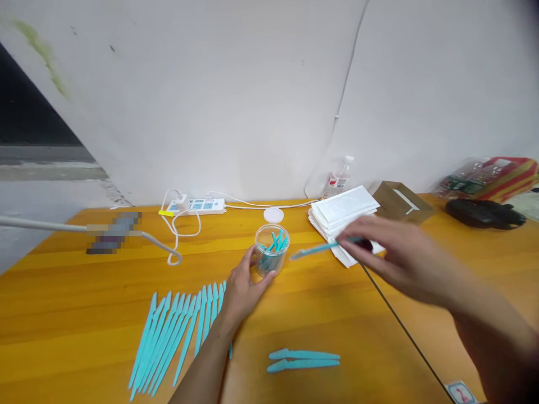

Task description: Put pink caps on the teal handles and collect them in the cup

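My left hand (pixel 244 289) is wrapped round the lower side of a clear plastic jar (pixel 269 264), which stands upright on the table with its mouth uncovered. Several teal sticks (pixel 275 241) lean inside it. Between the thumb and fingers of my right hand (pixel 391 255) is one teal knife-shaped plastic stick (pixel 314 251), held nearly level to the right of the jar, apart from it and blurred. Similar sticks (pixel 177 331) lie fanned in a row at the left, partly hidden by my left forearm. Two more sticks (pixel 303 366) lie side by side near the front.
Behind the jar lies a round, pale lid (pixel 273 215). A power strip (pixel 206 206) with white cables is at the back left. White folded packets (pixel 345 207), a bottle (pixel 339 177), a cardboard box (pixel 400 203) and a black object (pixel 484 214) stand towards the right.
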`<state>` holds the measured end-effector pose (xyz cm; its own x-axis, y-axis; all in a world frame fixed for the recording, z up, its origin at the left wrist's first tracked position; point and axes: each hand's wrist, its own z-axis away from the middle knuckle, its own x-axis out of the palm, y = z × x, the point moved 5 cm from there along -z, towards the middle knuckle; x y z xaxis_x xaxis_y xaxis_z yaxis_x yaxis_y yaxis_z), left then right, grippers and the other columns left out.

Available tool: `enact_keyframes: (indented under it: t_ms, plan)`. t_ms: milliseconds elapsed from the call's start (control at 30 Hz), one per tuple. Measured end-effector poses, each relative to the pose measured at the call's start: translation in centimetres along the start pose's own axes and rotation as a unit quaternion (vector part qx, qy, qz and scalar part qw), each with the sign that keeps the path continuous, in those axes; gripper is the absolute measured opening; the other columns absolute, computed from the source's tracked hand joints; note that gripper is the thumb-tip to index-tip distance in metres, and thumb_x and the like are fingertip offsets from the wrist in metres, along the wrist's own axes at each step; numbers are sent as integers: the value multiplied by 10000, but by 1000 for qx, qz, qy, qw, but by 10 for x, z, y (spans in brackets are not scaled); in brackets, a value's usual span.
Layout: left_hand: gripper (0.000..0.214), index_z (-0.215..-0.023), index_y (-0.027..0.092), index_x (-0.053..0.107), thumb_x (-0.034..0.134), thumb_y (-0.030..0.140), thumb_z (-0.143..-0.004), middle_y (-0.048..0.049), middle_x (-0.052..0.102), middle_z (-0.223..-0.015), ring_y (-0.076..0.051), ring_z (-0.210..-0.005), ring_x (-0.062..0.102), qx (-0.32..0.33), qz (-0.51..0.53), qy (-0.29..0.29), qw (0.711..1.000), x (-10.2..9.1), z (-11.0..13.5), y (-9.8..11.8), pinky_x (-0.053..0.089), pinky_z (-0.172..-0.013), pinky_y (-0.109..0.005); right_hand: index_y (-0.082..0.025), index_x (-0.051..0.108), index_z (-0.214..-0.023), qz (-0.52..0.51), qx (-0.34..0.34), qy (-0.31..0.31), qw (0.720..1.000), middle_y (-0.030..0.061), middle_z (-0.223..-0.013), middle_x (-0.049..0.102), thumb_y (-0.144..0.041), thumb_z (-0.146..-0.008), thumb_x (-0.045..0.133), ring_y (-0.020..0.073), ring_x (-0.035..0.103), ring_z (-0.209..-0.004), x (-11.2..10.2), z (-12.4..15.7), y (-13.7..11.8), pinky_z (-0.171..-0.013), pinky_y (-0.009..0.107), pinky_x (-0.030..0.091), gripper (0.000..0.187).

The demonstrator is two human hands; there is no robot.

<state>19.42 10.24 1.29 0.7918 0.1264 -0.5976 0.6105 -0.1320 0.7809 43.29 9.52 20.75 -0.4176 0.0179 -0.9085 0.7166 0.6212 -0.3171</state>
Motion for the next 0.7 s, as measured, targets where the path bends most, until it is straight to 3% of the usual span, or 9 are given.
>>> enact_keyframes:
  t_ms: [67, 167, 233, 367, 433, 567, 633, 700]
  plan:
    - [741, -1455, 253, 358, 648, 531, -833, -111, 652, -1286, -272, -1168, 626, -3, -1, 1, 1000, 0, 1, 0, 489, -970, -432, -188, 686, -946, 62, -47, -21, 997, 46, -870, 626, -313, -977, 477, 154, 576, -735, -11, -40, -12, -682, 275, 424, 245]
    - [733, -1456, 249, 354, 642, 524, -841, -108, 643, -1301, -265, -1171, 624, 7, 3, 2, 1000, 0, 1, 1, 486, -978, -430, -158, 703, -860, 84, -104, -94, 987, 29, -823, 616, -260, -970, 477, 127, 574, -712, -7, -82, -30, -658, 239, 407, 271]
    - [724, -1449, 250, 366, 643, 526, -839, -103, 644, -1302, -265, -1171, 626, 13, 6, 6, 1000, -1, 1, 2, 484, -984, -431, -151, 711, -858, 80, -120, -109, 983, 14, -818, 619, -263, -968, 485, 109, 574, -694, -9, -94, -38, -647, 222, 401, 274]
    - [711, -1430, 256, 389, 651, 531, -829, -99, 640, -1308, -267, -1159, 633, 19, 12, 10, 1000, -2, 0, 3, 492, -973, -421, -149, 733, -934, 112, -104, -64, 986, 18, -867, 654, -275, -954, 525, 132, 611, -743, -14, -104, -41, -687, 247, 425, 244]
    - [700, -1429, 257, 389, 644, 528, -835, -102, 635, -1311, -270, -1158, 632, 20, 12, 6, 1000, -2, 0, 3, 496, -965, -419, -125, 738, -933, 142, -92, -77, 983, 52, -890, 677, -206, -942, 537, 154, 630, -763, 4, -112, -42, -705, 266, 441, 216]
    - [714, -1436, 243, 380, 652, 510, -832, -117, 660, -1259, -284, -1135, 641, 13, -2, 6, 1000, 0, 0, 1, 498, -953, -440, -90, 734, -843, 169, -126, -172, 962, 130, -887, 698, -141, -945, 523, 215, 658, -819, 63, -119, -48, -764, 331, 485, 240]
    - [715, -1439, 246, 378, 662, 489, -830, -115, 658, -1268, -279, -1135, 643, 21, 3, 9, 1000, 0, 0, 1, 493, -965, -441, -126, 723, -1005, 143, -142, -128, 971, 148, -1012, 692, -222, -980, 502, 238, 648, -935, 74, -101, -49, -850, 379, 491, 243]
    - [716, -1444, 259, 370, 664, 486, -831, -103, 635, -1314, -266, -1145, 639, 30, 13, 8, 999, 0, 0, 2, 488, -979, -432, -183, 629, -1243, 75, -134, -3, 988, 155, -1174, 646, -301, -999, 482, 232, 623, -1032, 70, -66, -45, -914, 403, 487, 308]
